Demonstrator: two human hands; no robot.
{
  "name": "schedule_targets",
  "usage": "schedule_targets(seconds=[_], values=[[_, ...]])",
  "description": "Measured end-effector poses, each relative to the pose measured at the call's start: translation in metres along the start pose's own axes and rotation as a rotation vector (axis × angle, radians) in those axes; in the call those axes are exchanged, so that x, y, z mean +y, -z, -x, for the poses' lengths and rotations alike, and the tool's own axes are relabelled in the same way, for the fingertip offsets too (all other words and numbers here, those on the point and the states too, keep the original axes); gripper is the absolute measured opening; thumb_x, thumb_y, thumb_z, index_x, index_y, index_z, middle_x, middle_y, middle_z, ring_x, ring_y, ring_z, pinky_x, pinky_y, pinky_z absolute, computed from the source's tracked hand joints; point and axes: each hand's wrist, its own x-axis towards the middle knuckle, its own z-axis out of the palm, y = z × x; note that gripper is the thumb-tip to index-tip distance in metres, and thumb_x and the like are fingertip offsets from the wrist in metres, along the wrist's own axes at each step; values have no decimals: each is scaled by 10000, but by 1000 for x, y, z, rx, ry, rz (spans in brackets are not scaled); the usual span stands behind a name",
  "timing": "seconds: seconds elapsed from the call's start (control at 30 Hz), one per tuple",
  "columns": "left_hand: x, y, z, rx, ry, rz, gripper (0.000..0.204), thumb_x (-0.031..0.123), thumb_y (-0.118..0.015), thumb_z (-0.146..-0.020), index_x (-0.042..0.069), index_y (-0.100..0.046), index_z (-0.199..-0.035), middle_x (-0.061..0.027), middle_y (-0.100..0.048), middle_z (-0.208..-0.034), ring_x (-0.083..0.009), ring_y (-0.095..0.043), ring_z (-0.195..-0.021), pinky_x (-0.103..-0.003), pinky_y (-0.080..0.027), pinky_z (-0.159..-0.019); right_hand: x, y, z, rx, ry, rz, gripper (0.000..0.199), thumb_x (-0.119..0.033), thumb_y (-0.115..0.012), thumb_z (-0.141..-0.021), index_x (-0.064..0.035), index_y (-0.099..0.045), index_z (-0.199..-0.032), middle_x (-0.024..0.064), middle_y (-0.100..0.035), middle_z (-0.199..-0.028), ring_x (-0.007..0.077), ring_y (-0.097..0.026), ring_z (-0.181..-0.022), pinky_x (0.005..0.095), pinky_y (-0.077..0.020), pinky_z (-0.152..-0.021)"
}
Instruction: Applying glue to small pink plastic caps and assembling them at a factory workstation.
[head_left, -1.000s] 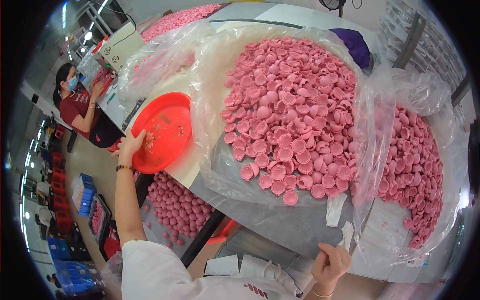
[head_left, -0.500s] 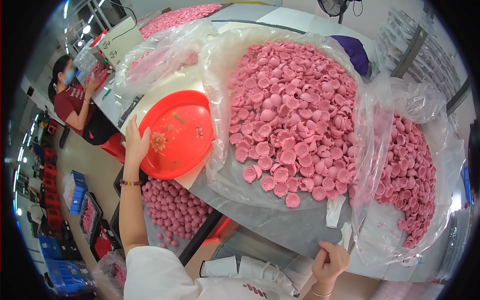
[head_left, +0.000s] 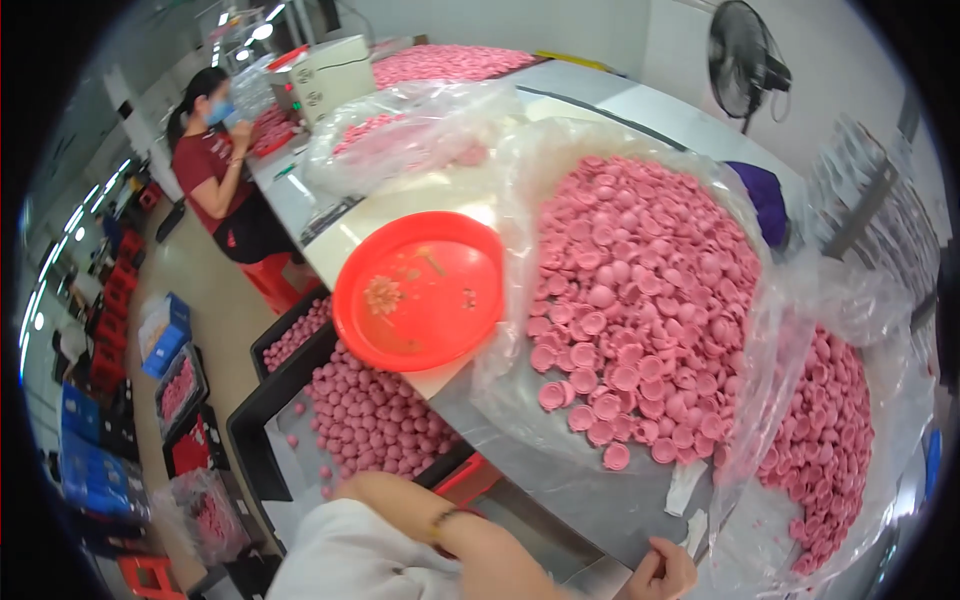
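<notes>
My left forearm bends across the lower middle, a dark beaded bracelet at the wrist. The back of my left hand runs off the lower edge, its fingers out of sight. My right hand is by the table's front edge with fingers curled; what they hold, if anything, is hidden. Beside it lies a white strip. Ahead, pink plastic half shells are heaped on clear plastic sheeting. To their left sits a red round basin with a flower print, touched by neither hand.
A black crate of round pink balls stands below the table at left. More half shells lie at right. A person stands at far left near a boxy machine. A fan is at the back.
My left hand has left the basin's rim and come down to the lower edge, across my front. The view has shifted, so the table appears lower and further right. My right hand stays curled.
</notes>
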Motion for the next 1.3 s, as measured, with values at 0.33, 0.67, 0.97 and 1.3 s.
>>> schedule_targets(seconds=[0.33, 0.67, 0.97, 1.3], values=[[-53, -52, -44, -401, -527, 475, 765, 468, -393, -842, -43, -79, -1318, -256, 19, -1367, -368, -4, -1273, -474, -56, -1004, -6, 12, 5, -11, -198, -336, 113, -14, -495, -701, 28, -595, -733, 103, -559, -609, 170, -496, -511, 252, -389, -488], [-68, -64, -33, -416, -549, 348, 743, 403, -428, -854, -37, -56, -1324, -243, 38, -1372, -348, 25, -1278, -439, -43, -1009, -15, -9, -14, -240, -146, -390, 101, -20, -505, -715, 15, -595, -744, 98, -536, -601, 167, -463, -487, 247, -348, -459], [-58, -55, -38, -176, -534, 632, 612, 325, -548, -810, -64, -312, -1219, -232, -279, -1289, -351, -245, -1207, -416, -198, -974, -17, -8, -15, -269, -200, -387, 112, 13, -501, -704, 14, -601, -755, 96, -560, -633, 158, -479, -499, 240, -363, -467], [-57, -42, -35, -310, -508, 506, 735, 361, -455, -854, -47, -60, -1321, -234, 23, -1377, -334, -13, -1281, -434, -58, -1008, -17, -9, -16, -303, -185, -363, 126, 20, -498, -689, 9, -603, -759, 119, -577, -659, 190, -531, -527, 251, -406, -499]])
